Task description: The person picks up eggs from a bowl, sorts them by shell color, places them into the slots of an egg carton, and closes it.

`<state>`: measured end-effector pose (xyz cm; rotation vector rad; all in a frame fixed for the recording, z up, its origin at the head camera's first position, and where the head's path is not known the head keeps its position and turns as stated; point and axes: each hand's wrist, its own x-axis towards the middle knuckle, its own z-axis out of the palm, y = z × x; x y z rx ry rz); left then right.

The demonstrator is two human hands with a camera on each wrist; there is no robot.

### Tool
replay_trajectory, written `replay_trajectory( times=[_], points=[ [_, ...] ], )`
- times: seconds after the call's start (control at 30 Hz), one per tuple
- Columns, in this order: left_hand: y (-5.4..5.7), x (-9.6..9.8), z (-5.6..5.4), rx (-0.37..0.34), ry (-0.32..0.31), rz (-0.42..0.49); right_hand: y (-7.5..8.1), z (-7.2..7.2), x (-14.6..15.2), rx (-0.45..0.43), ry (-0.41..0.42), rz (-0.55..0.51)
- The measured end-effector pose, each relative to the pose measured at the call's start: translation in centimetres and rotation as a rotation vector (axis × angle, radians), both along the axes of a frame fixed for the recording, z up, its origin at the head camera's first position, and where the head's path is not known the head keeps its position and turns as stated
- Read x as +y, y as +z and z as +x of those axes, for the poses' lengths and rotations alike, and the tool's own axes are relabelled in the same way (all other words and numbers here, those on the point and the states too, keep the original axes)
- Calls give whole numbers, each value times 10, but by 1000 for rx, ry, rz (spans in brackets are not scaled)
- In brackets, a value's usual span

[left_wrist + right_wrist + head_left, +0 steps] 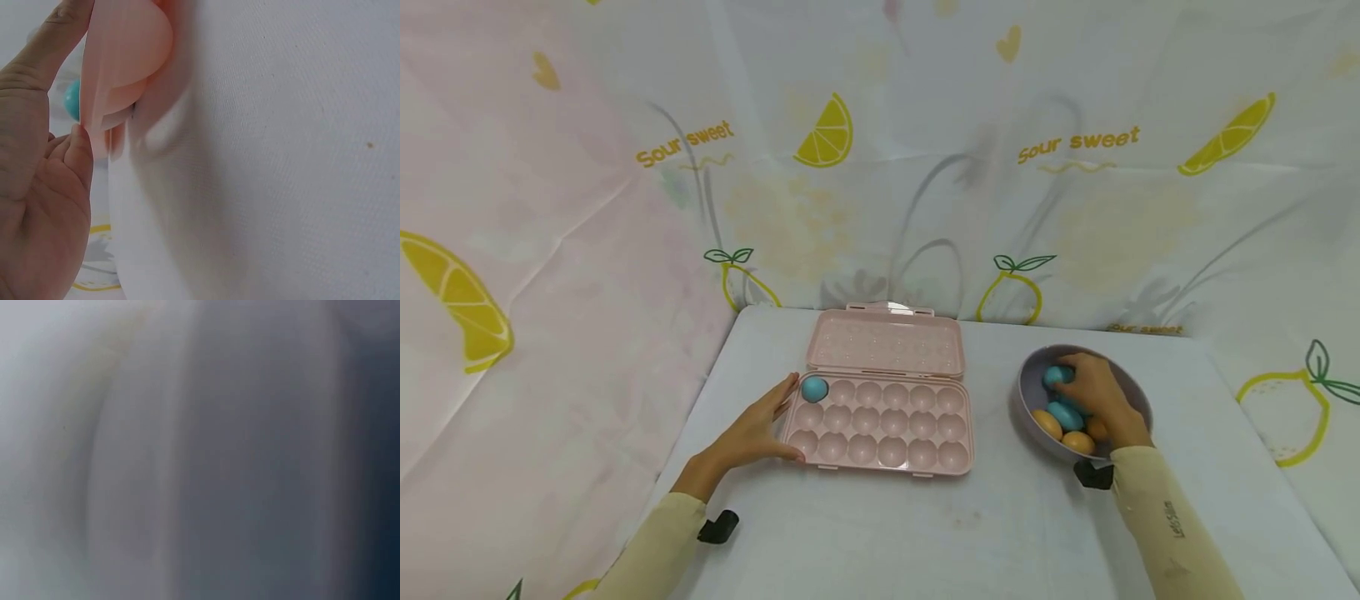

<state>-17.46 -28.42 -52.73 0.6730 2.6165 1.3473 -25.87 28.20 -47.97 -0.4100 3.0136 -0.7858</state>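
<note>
Blue egg (pixel 1057 375) lies in the bowl (pixel 1028 410), right under the right hand (pixel 1101 398); its fingers curl round it. Left hand (pixel 752 433), fingers straight, steadies the tray (pixel 880 433) well apart.

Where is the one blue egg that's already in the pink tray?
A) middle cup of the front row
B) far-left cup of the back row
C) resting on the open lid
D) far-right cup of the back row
B: in the head view the blue egg sits in the back row's far-left cup of the tray, beside the left hand.

One pink egg tray (pixel 880 425), one bowl (pixel 1028 408), perhaps three blue eggs (pixel 814 388), three orange eggs (pixel 1047 424)
</note>
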Motion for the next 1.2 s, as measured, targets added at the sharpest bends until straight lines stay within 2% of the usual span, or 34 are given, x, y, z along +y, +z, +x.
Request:
replay_trajectory(
  times=[0.17,0.27,0.57,0.77,0.93,1.1,1.2],
  points=[
    [0,-1,0,1,7,-9,-6,-1,-2,-110,-62,-42],
    [0,0,1,1,4,-9,-9,0,-2,-142,-99,-28],
    [2,1,1,-4,7,-11,-12,-1,-3,-47,-43,3],
    [0,0,1,-6,15,-25,-7,1,-4,-66,-47,-10],
    [1,1,1,-8,17,-30,3,4,-6,-58,-68,-11],
    [3,1,1,-6,8,-24,17,6,-11,31,-48,-31],
    [2,0,1,-7,4,-17,23,5,-16,121,-24,-57]
  ],
)
